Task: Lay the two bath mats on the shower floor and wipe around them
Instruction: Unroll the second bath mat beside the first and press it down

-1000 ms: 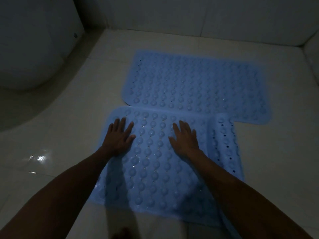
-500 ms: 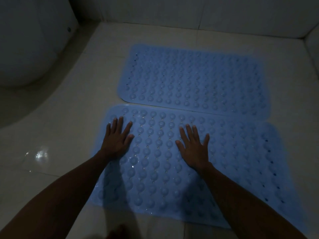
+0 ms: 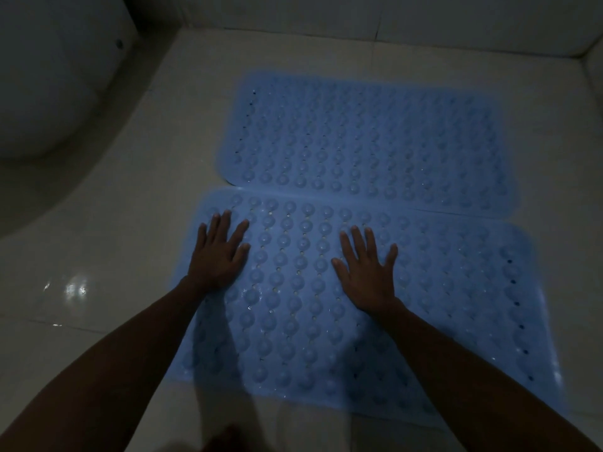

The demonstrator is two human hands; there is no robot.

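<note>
- The near blue bath mat (image 3: 424,305) lies flat on the white tiled shower floor (image 3: 114,223), studded side up.
- The far blue bath mat (image 3: 375,138) lies just beyond it; their long edges touch or slightly overlap.
- The left hand (image 3: 220,256) rests palm down near the near mat's left edge, fingers spread, grasping nothing.
- The right hand (image 3: 367,272) presses flat near the middle, fingers splayed.
</note>
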